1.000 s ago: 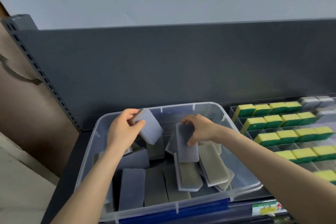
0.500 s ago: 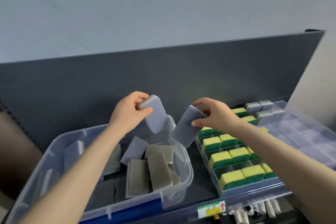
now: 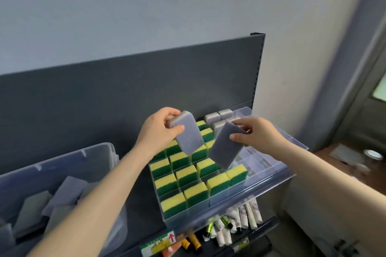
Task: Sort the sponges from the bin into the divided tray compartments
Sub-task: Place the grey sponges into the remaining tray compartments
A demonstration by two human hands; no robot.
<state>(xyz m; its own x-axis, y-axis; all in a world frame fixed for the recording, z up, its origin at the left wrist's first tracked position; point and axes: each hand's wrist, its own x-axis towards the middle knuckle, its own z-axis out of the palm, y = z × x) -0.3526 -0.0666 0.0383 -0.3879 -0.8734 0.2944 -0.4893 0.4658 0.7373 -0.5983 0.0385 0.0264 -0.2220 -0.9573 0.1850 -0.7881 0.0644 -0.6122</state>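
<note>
Sponges in the bin: I see a loose heap of grey sponges [image 3: 62, 192] lying at odd angles in the clear bin [image 3: 98, 152], near left on my feed, partly behind the left forearm.
Shelf label: a small label with a red arrow [image 3: 159, 243] sits on the shelf's front edge, below the gap between bin and tray.
Lower shelf: tubes [image 3: 240, 217] lie in a jumble under the tray's front.
Divided tray: the clear divided tray [image 3: 271, 175] stands to the right of the bin, apart from it, with dark shelf showing between.
Yellow-and-green sponges: the yellow-and-green sponges [image 3: 181, 173] stand yellow side up in the tray's left and middle compartments.
Left hand: the left hand [image 3: 158, 131] grips the left grey sponge [image 3: 188, 135] by its upper end, thumb on the near face, fingers curled over the top. The sponge hangs tilted above the yellow-and-green rows.
Right hand: the right hand [image 3: 259, 133] pinches the right grey sponge [image 3: 225, 148] at its upper end. It slants down toward the tray's middle; I cannot tell whether its lower corner touches anything.
Held pair: just beside each other, apart.
Far row: stored grey sponges [image 3: 219, 116] stand in the tray's farthest compartments, behind the hands.
Back panel: a dark grey back panel [image 3: 125, 94] rises behind bin and tray.
Wall: a pale wall [image 3: 146, 6] above.
</note>
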